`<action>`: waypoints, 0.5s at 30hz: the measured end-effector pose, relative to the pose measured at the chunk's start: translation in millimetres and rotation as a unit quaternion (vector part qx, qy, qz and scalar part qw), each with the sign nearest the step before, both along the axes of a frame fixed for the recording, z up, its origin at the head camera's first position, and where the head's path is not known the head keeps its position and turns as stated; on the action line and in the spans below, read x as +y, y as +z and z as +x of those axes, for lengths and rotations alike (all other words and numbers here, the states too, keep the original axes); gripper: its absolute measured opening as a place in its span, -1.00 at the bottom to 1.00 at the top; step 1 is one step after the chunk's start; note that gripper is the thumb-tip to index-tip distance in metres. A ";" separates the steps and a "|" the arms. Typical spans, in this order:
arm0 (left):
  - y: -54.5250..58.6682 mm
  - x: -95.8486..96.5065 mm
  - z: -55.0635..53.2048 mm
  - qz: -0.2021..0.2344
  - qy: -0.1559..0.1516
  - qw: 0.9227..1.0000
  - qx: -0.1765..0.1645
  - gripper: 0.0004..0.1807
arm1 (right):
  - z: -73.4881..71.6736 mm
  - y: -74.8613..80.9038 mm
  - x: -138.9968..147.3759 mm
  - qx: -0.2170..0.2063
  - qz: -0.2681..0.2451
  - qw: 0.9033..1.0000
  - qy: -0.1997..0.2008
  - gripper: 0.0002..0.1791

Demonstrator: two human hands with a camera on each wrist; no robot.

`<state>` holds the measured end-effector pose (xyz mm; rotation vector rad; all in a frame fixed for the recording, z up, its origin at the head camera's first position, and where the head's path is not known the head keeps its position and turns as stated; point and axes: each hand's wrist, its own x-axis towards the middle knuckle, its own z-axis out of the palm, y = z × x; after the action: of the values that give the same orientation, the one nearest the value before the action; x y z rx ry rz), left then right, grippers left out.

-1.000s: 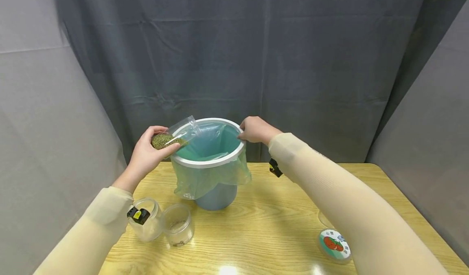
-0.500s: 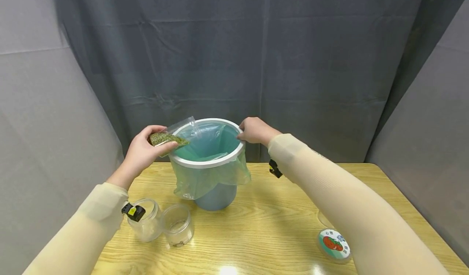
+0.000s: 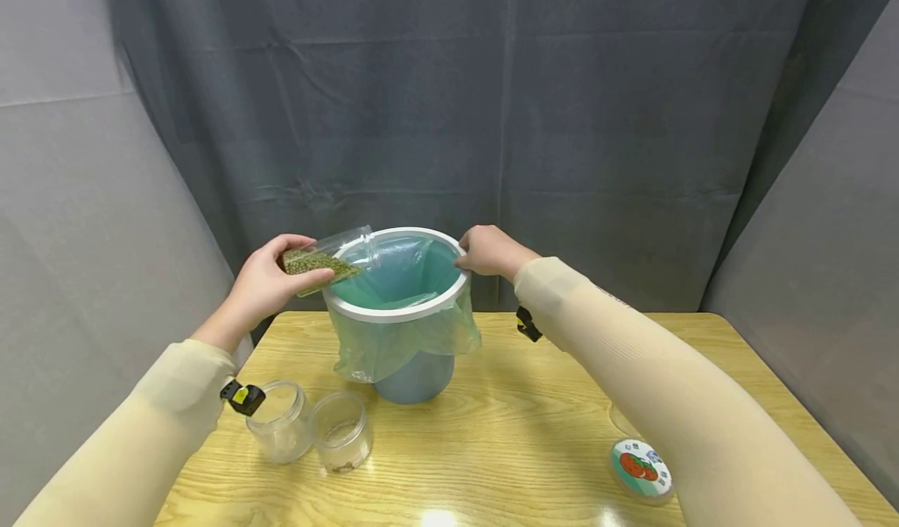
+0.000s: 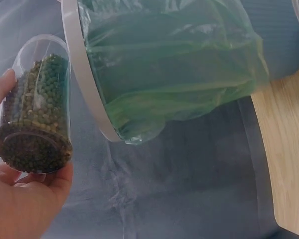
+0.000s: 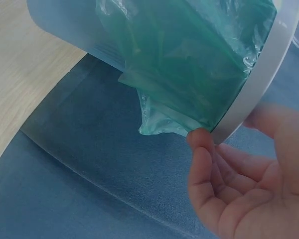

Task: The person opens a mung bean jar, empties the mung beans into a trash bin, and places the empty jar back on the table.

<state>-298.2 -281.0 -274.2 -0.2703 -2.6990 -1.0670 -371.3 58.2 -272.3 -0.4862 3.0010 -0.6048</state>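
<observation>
My left hand (image 3: pixel 265 279) grips a clear jar (image 4: pixel 42 99) partly filled with small green beans (image 3: pixel 318 265), which look like mung beans. The jar lies tilted, its mouth over the left side of the bin's white rim (image 3: pixel 393 315). In the left wrist view the fingers and thumb are around its lower part. My right hand (image 3: pixel 497 250) pinches the right side of that rim between thumb and fingers, as the right wrist view shows. A green plastic bag (image 3: pixel 403 340) lines the blue bin (image 3: pixel 416 379) and hangs over its outside.
Two clear open jars, a left one (image 3: pixel 282 433) and a right one (image 3: pixel 342 445), stand at the table's front left. A round lid with a tomato picture (image 3: pixel 641 468) lies at the right, partly beside my right sleeve. Grey curtains (image 3: pixel 449 105) hang behind the table (image 3: pixel 477 449).
My left hand has shifted slightly left and turned with the jar, so the jar's side shows more. The beans have slid along inside it. My right hand and the bin have stayed put.
</observation>
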 end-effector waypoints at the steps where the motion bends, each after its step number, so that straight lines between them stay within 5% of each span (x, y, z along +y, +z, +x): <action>1: -0.1 -0.9 -0.6 -0.003 -0.001 1.000 0.000 -0.18 | 0.1 0.2 0.0 -0.001 0.000 1.000 0.000 -0.63; 15: -3.3 -8.0 -3.8 -0.024 -0.013 1.000 0.000 -0.18 | 1.3 2.1 -0.5 -0.004 -0.001 1.000 0.001 -0.64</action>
<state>-302.0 -289.0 -277.6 -0.3149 -2.7314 -1.0092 -370.0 57.7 -270.2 -0.4844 2.9927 -0.6071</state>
